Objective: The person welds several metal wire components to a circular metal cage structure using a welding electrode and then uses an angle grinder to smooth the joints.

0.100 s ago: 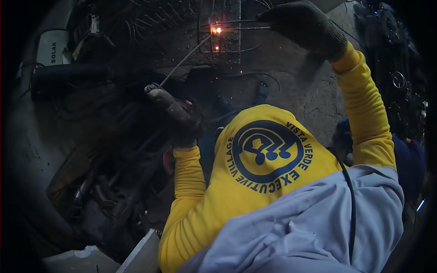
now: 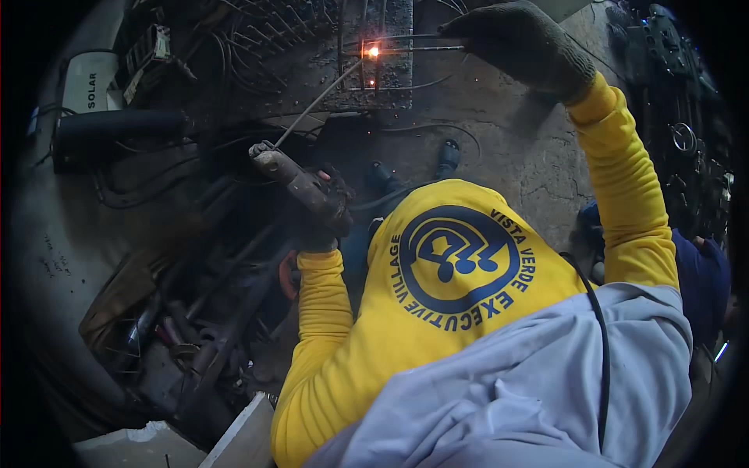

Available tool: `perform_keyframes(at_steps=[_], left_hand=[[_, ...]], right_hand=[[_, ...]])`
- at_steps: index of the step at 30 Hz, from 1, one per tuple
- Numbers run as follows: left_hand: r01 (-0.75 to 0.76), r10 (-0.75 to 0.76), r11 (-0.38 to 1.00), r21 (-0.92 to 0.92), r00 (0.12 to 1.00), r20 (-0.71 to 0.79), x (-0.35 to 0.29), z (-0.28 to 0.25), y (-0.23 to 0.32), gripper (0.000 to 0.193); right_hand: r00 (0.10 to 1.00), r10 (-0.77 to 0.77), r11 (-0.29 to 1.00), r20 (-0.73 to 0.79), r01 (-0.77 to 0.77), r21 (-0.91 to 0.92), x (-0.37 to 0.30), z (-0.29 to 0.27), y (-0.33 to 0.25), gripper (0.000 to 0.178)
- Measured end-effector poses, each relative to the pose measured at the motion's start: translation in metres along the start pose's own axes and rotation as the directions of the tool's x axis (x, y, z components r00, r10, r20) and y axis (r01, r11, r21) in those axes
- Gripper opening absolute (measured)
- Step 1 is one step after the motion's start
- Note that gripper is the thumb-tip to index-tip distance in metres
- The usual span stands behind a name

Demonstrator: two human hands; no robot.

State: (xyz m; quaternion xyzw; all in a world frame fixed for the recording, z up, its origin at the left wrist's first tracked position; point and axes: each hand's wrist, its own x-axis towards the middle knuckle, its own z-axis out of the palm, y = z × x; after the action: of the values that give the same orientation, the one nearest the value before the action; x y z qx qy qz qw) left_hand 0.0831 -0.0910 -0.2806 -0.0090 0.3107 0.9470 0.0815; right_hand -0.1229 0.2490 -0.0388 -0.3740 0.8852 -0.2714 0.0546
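My left hand (image 2: 326, 209), in a dark covering, is closed around a worn welding electrode holder (image 2: 290, 179). From its end a thin welding electrode (image 2: 318, 104) slants up to a glowing orange-white spot (image 2: 372, 52). That spot lies among thin metal rods on a dark metal plate (image 2: 399, 78). My right hand (image 2: 524, 48), in a dark knit glove, comes in from the right. Its fingers are pressed together at the ends of two thin metal rods (image 2: 425, 48) that run left to the glow. The glove hides the finger grip itself.
A row of thin rods (image 2: 265, 35) lies at the upper left. A pale box-shaped machine (image 2: 90, 82) stands at the far left. Scrap metal (image 2: 187, 335) is heaped at lower left. A black cable (image 2: 601, 335) crosses my grey-covered shoulder. Dark hanging items (image 2: 679, 101) line the right.
The surroundings look lighter, and the small sparks have shifted. Both hands, the electrode and the rods hold nearly the same place.
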Motion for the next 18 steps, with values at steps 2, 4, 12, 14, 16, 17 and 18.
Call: perform_keyframes(at_steps=[2, 4, 12, 14, 16, 17, 18], left_hand=[[0.042, -0.042, 0.999, -0.002, 0.998, 0.042, 0.001, -0.017, 0.002, 0.026], [0.037, -0.04, 0.997, 0.063, 0.997, 0.059, -0.001, -0.023, 0.004, 0.025], [-0.127, 0.111, 0.872, 0.472, 0.992, 0.063, -0.009, -0.026, 0.0, 0.029], [-0.04, 0.047, 0.867, 0.497, 0.999, 0.0, -0.012, -0.038, -0.001, 0.032], [-0.007, 0.027, 0.889, 0.458, 0.999, -0.037, -0.013, -0.038, -0.003, 0.035], [0.002, 0.024, 0.907, 0.422, 0.998, -0.054, -0.014, -0.033, -0.001, 0.036], [-0.006, 0.034, 0.919, 0.394, 0.997, -0.064, -0.014, -0.028, 0.0, 0.037]], right_hand=[[1.0, -0.012, 0.995, -0.024, 0.014, 0.103, -0.001, 0.0, -0.002, 0.02], [0.999, -0.023, 0.992, -0.029, 0.027, 0.124, -0.001, 0.001, -0.002, 0.021], [0.994, -0.096, 0.993, -0.049, 0.099, 0.067, -0.002, 0.008, 0.01, 0.021], [0.997, -0.061, 0.995, -0.041, 0.064, 0.079, -0.002, 0.006, 0.005, 0.022], [0.997, -0.068, 0.992, -0.04, 0.072, 0.107, -0.001, 0.007, 0.007, 0.022], [0.996, -0.077, 0.988, -0.043, 0.082, 0.134, -0.001, 0.008, 0.007, 0.022], [0.995, -0.091, 0.983, -0.042, 0.096, 0.157, 0.001, 0.01, 0.01, 0.022]])
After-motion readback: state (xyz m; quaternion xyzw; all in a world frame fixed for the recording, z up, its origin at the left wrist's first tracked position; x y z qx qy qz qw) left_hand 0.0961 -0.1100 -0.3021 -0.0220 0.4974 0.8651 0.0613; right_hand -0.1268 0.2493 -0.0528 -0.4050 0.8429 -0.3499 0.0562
